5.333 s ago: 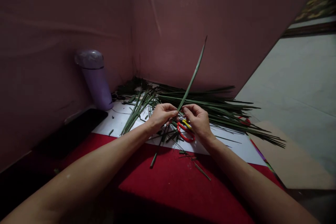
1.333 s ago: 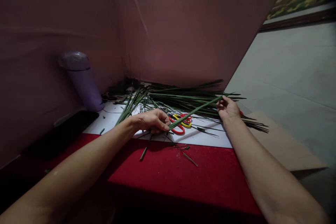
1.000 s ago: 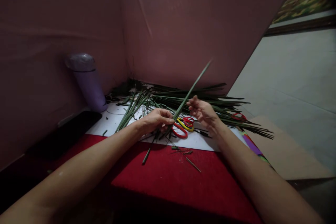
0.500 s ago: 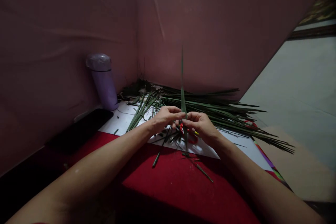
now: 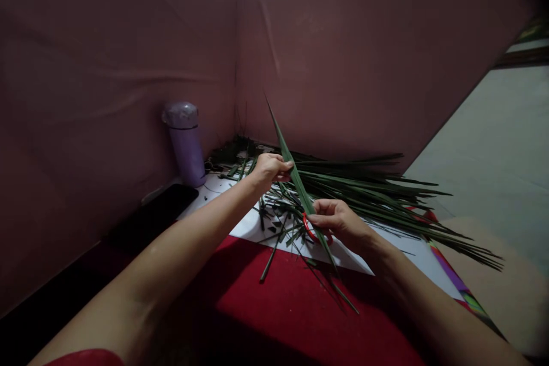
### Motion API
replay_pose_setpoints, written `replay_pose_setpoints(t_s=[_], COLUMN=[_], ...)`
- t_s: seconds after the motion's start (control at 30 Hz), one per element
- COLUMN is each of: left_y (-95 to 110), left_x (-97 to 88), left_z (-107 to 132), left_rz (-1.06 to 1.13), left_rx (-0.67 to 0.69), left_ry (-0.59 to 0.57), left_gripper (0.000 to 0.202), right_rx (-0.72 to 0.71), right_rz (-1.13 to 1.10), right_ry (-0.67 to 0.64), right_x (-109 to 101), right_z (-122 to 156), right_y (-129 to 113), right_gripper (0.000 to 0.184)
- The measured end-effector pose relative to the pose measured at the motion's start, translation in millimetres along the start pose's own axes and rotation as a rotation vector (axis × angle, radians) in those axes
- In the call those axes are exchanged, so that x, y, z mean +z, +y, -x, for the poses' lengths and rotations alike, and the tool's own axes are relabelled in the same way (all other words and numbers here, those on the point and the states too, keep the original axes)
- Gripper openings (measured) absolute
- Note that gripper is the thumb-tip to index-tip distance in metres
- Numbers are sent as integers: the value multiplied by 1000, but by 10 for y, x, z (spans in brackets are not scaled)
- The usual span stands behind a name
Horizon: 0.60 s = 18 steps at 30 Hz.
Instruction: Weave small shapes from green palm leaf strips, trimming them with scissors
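Note:
A long, narrow green leaf [image 5: 301, 191] stretches between my two hands, its pointed tip up and to the left. My left hand [image 5: 271, 169] pinches it partway along. Lower down, my right hand [image 5: 337, 218] grips the same leaf between thumb and fingers. Beneath the leaf lie scissors with red handles [image 5: 307, 227], partly hidden by the leaf and my right hand. Small cut leaf pieces [image 5: 278, 223] are scattered around them on a white sheet [image 5: 244, 227].
A pile of long green leaves [image 5: 386, 194] spreads across the back right, overhanging the table edge. A purple tumbler [image 5: 187, 151] with a plastic-wrapped top stands at the left near a dark flat object [image 5: 174, 203]. Red cloth [image 5: 283, 297] covers the front. Pink walls [image 5: 334, 68] rise behind.
My hands have moved apart along the leaf, left hand up and away, right hand lower. The leaf has turned from upright and edge-on to slanting, with its broad face showing. The view has shifted slightly.

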<state>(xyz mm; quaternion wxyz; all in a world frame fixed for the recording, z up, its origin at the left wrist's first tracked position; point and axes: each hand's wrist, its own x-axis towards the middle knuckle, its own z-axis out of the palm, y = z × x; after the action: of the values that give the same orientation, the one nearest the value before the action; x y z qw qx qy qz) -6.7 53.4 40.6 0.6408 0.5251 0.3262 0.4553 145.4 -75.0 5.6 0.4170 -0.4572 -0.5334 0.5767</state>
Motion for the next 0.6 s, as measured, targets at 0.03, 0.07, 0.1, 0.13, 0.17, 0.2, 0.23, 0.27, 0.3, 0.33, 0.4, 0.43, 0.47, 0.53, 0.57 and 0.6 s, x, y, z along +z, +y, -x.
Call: replay_pose_setpoints(t_s=[0.03, 0.07, 0.1, 0.13, 0.17, 0.2, 0.23, 0.27, 0.3, 0.33, 0.4, 0.43, 0.47, 0.53, 0.57, 0.6], left_y=[40, 74, 103, 126, 144, 158, 169, 177, 183, 186, 190, 191, 193, 204, 212, 220], left_x=[-11, -21, -33, -45, -59, -74, -92, -111, -132, -156, -206, -232, -256, -291, -297, -294], left_z=[-58, -113, -166, -217, -264, -311, -358, -407, -458, -510, -616, -665, -709, -770, -782, -779], left_rz=[13, 18, 24, 29, 33, 39, 44, 49, 54, 58, 69, 75, 83, 100, 112, 125], left_rx=[10, 10, 10, 7, 5, 4, 5, 8, 10, 11, 13, 15, 20, 28, 36, 47], left_ry=[38, 61, 71, 78, 84, 90, 99, 109, 120, 133, 163, 178, 190, 197, 192, 184], left_gripper=[23, 22, 21, 20, 19, 18, 17, 16, 15, 15, 13, 13, 12, 10, 8, 5], right_rx=[3, 10, 17, 29, 55, 72, 95, 152, 186, 206, 261, 294, 321, 335, 342, 343], right_rz=[1, 6, 13, 20, 21, 13, -2, -27, -50, -70, -88, -106, -117, -126, -122, -107], right_ry=[-4, -3, 6, 19, 43, 70, 86, 93, 99, 111, 137, 140, 143, 152, 152, 162], right_x=[-9, -19, -29, -40, -48, -53, -55, -52, -45, -36, -17, -12, -11, -31, -51, -75], right_z=[22, 52, 92, 142, 203, 275, 357, 446, 540, 637, 825, 909, 982, 1079, 1100, 1099], right_y=[-5, -8, -10, -10, -10, -9, -7, -5, -3, -2, -1, -1, -2, -4, -8, -14], right_gripper=[23, 24, 24, 26, 27, 29, 31, 32, 34, 35, 37, 38, 39, 39, 39, 38])
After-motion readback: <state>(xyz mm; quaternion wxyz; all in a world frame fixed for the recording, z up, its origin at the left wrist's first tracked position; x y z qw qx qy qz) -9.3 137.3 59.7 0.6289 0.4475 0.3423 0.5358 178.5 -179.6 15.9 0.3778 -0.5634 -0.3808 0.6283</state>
